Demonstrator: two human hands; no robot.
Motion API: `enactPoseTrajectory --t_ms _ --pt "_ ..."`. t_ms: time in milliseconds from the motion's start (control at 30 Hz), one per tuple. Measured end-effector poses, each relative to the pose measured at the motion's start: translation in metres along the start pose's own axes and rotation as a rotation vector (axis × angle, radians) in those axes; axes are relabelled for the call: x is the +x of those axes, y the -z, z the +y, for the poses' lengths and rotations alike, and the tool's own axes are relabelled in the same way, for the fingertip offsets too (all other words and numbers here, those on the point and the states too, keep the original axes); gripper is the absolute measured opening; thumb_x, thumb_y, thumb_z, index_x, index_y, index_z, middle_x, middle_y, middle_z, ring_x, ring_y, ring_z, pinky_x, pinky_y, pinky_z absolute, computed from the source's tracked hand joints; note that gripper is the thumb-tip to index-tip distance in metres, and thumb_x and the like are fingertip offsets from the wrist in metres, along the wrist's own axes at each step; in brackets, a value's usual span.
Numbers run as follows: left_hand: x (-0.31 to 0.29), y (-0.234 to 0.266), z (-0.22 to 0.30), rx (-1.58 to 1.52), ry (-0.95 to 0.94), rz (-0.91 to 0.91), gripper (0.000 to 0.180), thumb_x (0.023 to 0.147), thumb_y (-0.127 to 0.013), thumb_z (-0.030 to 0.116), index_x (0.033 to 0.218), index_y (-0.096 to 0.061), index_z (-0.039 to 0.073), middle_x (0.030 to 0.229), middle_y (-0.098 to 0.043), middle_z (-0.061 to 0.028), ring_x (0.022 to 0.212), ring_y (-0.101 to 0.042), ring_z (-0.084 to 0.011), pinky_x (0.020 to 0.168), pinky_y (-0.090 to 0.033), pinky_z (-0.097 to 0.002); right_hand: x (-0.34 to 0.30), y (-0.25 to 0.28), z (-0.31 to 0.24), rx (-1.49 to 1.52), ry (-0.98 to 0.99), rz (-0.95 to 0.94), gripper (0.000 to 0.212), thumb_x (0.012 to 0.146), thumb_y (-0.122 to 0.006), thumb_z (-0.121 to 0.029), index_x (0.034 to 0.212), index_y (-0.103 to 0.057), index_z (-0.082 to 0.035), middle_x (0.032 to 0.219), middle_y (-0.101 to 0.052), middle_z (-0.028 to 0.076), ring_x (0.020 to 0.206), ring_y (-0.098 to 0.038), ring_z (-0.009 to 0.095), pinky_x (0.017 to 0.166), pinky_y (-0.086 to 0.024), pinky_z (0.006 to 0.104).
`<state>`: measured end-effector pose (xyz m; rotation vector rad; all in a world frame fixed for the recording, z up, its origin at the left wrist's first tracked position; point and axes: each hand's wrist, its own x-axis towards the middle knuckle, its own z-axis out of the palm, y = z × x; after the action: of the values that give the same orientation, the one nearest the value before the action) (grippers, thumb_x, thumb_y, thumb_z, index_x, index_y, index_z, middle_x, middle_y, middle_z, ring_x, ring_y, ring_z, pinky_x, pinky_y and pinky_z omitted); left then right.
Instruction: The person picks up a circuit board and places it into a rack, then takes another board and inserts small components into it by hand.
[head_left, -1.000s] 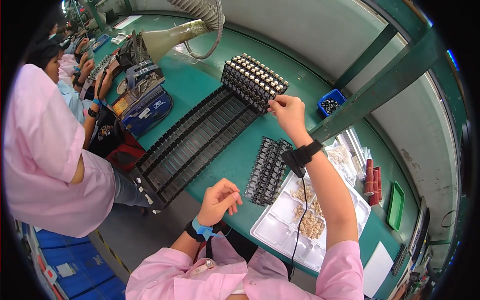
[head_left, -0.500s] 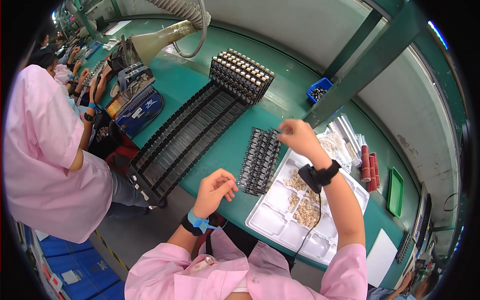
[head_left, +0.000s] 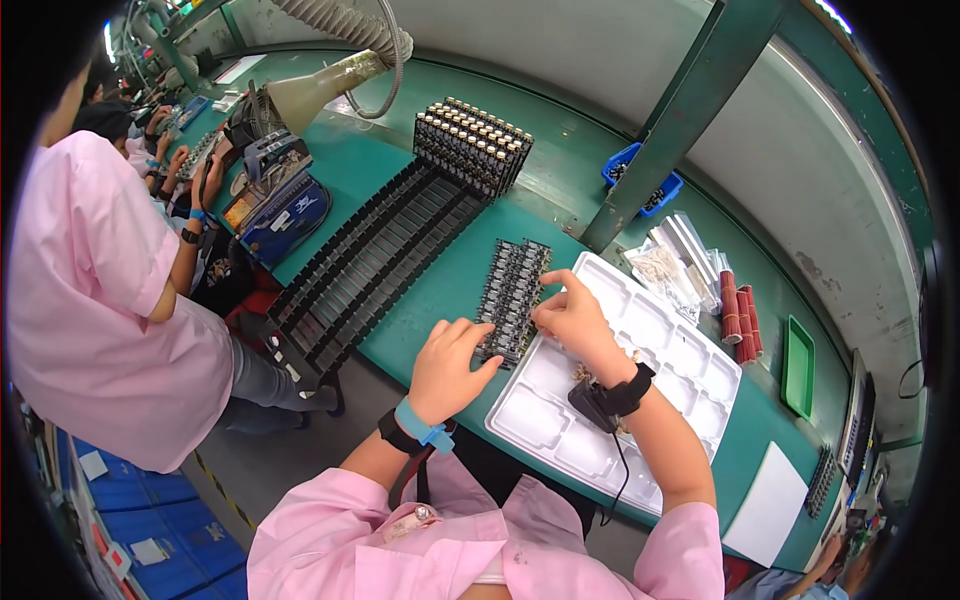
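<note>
Black circuit board strips (head_left: 512, 290), dotted with small metal parts, lie side by side in front of me on the green bench. My left hand (head_left: 452, 368) is at their near left edge, thumb and fingers spread, fingertips at the boards. On the opposite side my right hand (head_left: 578, 318) has bent fingers at the right edge, with a gap between thumb and index. I see nothing held in either hand; anything tiny at the right fingertips is too small to make out. Under my right wrist is a white compartment tray (head_left: 530, 425), its small beige parts mostly hidden by my forearm.
A long black rack (head_left: 375, 265) stretches left of the boards, with upright boards (head_left: 470, 150) at its far end. Blue bins (head_left: 655, 195), red bundles (head_left: 738, 320) and a green tray (head_left: 797, 368) are to the right. A co-worker in pink (head_left: 100, 290) stands at left.
My right hand has come down from the boards' far corner to their right edge. My left hand has moved right and forward, up to the boards. The view has shifted slightly.
</note>
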<state>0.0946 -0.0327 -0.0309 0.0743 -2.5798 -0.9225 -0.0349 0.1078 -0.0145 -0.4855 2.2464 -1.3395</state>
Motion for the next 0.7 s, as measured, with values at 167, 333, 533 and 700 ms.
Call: enactPoseTrajectory --t_ms 167,333,533,700 --pt "-0.005 -0.003 0.006 0.060 -0.007 0.009 0.036 0.064 -0.066 0.019 0.095 -0.057 0.004 0.081 -0.054 -0.0071 0.078 -0.048 -0.0242 0.067 -0.043 -0.0320 -0.016 -0.007 0.002 -0.057 0.104 0.070 0.037 0.070 -0.056 -0.003 0.106 -0.047 -0.004 0.072 -0.061 0.010 0.063 -0.060 0.014 0.054 -0.046 0.0255" --pt "-0.005 -0.006 0.005 0.074 0.007 0.048 0.036 0.062 -0.068 0.020 0.093 -0.058 0.004 0.079 -0.053 -0.0071 0.076 -0.048 -0.0240 0.067 -0.043 -0.0320 -0.038 -0.017 -0.014 -0.363 0.319 0.123 0.037 0.069 -0.056 -0.003 0.105 -0.047 -0.003 0.077 -0.061 0.013 0.069 -0.062 0.021 0.059 -0.047 0.0289" --pt "-0.002 -0.007 0.003 0.000 0.064 0.010 0.033 0.063 -0.068 0.020 0.091 -0.058 0.005 0.078 -0.053 -0.0070 0.073 -0.048 -0.0241 0.066 -0.042 -0.0320 -0.041 -0.024 -0.006 -0.231 0.472 0.171 0.035 0.070 -0.058 -0.001 0.103 -0.047 -0.003 0.088 -0.057 0.014 0.068 -0.061 0.020 0.058 -0.047 0.0281" --pt "-0.003 -0.005 0.002 0.005 0.091 0.001 0.032 0.063 -0.067 0.020 0.090 -0.059 0.006 0.079 -0.053 -0.0067 0.074 -0.047 -0.0243 0.067 -0.041 -0.0323 -0.027 -0.029 -0.001 0.242 0.123 0.042 0.031 0.070 -0.058 0.001 0.099 -0.049 -0.003 0.085 -0.053 0.010 0.065 -0.059 0.016 0.055 -0.047 0.0243"
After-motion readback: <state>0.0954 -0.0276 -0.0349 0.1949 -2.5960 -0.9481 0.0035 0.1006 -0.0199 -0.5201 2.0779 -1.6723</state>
